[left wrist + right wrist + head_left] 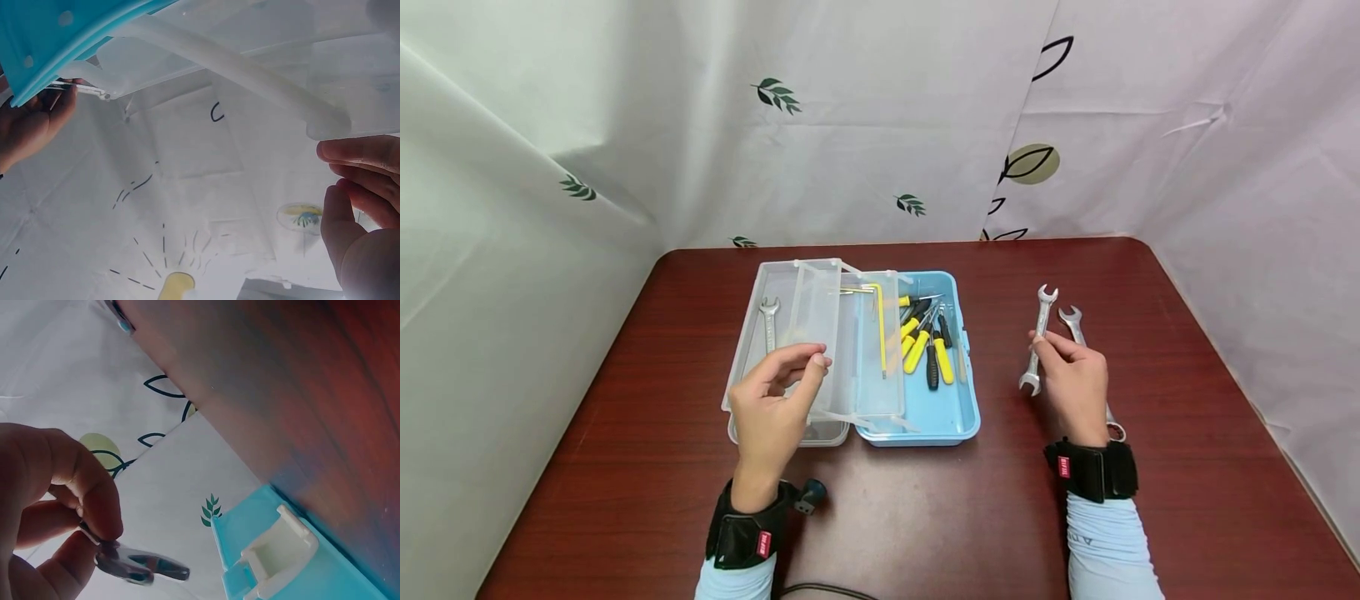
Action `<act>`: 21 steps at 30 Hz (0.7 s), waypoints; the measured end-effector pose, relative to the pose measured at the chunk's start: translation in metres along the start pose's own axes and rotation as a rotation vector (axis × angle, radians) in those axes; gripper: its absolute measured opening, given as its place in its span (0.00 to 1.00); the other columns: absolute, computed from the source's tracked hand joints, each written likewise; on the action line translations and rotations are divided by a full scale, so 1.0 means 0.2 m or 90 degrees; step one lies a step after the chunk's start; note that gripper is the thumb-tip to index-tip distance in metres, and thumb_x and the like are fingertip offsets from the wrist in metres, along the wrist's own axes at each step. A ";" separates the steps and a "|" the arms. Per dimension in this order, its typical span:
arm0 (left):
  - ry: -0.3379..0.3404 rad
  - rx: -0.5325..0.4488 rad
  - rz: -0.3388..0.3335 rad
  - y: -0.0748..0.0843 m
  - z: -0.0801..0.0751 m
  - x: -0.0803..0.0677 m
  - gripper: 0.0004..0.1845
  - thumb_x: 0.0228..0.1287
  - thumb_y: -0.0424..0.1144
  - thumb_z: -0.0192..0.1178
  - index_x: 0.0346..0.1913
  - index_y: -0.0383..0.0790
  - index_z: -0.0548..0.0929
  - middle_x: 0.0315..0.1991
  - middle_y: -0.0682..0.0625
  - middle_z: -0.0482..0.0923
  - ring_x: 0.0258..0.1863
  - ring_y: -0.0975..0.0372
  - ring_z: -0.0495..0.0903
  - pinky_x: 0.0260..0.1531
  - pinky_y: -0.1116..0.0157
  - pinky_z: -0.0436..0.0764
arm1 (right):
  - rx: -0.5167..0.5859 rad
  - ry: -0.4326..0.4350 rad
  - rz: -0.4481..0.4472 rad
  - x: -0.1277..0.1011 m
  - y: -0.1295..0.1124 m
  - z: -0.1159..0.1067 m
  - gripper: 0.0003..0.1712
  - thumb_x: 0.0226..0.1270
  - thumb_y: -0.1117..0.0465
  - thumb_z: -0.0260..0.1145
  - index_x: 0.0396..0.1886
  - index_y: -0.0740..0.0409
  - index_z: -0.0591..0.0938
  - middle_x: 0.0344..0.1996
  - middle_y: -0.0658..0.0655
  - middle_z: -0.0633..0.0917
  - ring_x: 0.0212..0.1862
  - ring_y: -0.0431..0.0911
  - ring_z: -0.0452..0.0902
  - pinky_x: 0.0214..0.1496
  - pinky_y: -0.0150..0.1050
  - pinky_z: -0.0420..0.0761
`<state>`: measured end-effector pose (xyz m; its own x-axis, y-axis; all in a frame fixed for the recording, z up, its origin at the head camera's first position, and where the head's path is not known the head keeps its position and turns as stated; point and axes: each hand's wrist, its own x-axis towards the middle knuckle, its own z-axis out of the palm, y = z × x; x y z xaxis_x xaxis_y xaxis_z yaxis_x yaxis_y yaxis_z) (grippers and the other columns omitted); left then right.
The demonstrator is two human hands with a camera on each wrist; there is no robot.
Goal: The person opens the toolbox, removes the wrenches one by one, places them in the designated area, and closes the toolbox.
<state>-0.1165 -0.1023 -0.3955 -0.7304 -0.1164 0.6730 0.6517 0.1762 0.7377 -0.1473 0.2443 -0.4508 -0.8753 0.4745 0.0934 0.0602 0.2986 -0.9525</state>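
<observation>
Only the head view shows the whole silver wrench [1038, 340], right of centre, its long axis running up-frame, open jaws at both ends. The right hand [1075, 385] pinches it; the right wrist view shows fingers [94, 500] clamped on metal. The left hand [772, 407] hovers loosely curled over the clear tray [790, 333], holding nothing.

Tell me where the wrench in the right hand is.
In the head view, the wrench is pinched by the right hand above the table, right of the blue toolbox, beside a second wrench.
</observation>
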 end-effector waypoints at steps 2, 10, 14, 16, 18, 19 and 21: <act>0.006 -0.002 -0.004 0.00 0.00 0.00 0.07 0.62 0.18 0.64 0.41 0.26 0.88 0.32 0.37 0.88 0.32 0.62 0.89 0.38 0.68 0.87 | -0.036 -0.009 0.005 0.00 0.00 0.00 0.15 0.73 0.54 0.68 0.50 0.58 0.91 0.37 0.46 0.91 0.34 0.35 0.75 0.31 0.26 0.73; 0.020 0.010 0.000 0.00 -0.02 0.01 0.07 0.64 0.20 0.65 0.41 0.29 0.90 0.31 0.38 0.88 0.31 0.64 0.88 0.38 0.71 0.86 | -0.137 -0.035 0.024 -0.01 0.00 -0.03 0.18 0.73 0.48 0.68 0.49 0.54 0.92 0.29 0.46 0.87 0.34 0.41 0.72 0.32 0.33 0.71; 0.027 0.010 0.001 -0.01 -0.03 0.01 0.07 0.64 0.20 0.65 0.40 0.30 0.90 0.30 0.38 0.88 0.30 0.63 0.88 0.37 0.71 0.86 | -0.179 -0.051 0.029 0.00 -0.01 -0.03 0.19 0.73 0.47 0.67 0.50 0.55 0.92 0.33 0.50 0.87 0.38 0.46 0.72 0.35 0.36 0.71; 0.030 0.010 0.003 -0.01 -0.03 0.02 0.07 0.64 0.20 0.65 0.40 0.29 0.90 0.30 0.38 0.88 0.30 0.63 0.88 0.36 0.71 0.86 | -0.193 -0.058 0.028 0.00 0.00 -0.04 0.19 0.73 0.48 0.66 0.50 0.55 0.92 0.32 0.51 0.87 0.38 0.47 0.73 0.35 0.37 0.71; 0.033 0.010 0.002 -0.01 -0.03 0.02 0.07 0.64 0.20 0.65 0.40 0.29 0.89 0.30 0.38 0.88 0.30 0.63 0.88 0.36 0.71 0.86 | -0.204 -0.063 0.029 0.00 0.00 -0.04 0.19 0.74 0.49 0.66 0.51 0.56 0.91 0.31 0.52 0.86 0.38 0.49 0.73 0.35 0.37 0.71; 0.035 0.012 0.001 -0.01 -0.03 0.02 0.07 0.63 0.20 0.65 0.40 0.29 0.90 0.30 0.38 0.88 0.30 0.63 0.88 0.36 0.71 0.86 | -0.208 -0.067 0.028 0.00 0.00 -0.04 0.19 0.74 0.49 0.66 0.51 0.56 0.91 0.31 0.53 0.86 0.38 0.49 0.73 0.35 0.38 0.71; 0.038 0.016 -0.001 -0.01 -0.04 0.02 0.07 0.63 0.20 0.65 0.40 0.30 0.90 0.30 0.38 0.88 0.30 0.63 0.88 0.36 0.72 0.86 | -0.216 -0.073 0.026 0.00 0.00 -0.04 0.19 0.74 0.50 0.66 0.52 0.57 0.91 0.31 0.53 0.87 0.39 0.49 0.73 0.35 0.38 0.72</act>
<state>-0.1193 -0.1109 -0.3942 -0.7178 -0.1750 0.6739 0.6442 0.2002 0.7382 -0.1427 0.2510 -0.4483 -0.9156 0.4019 0.0052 0.2360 0.5481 -0.8024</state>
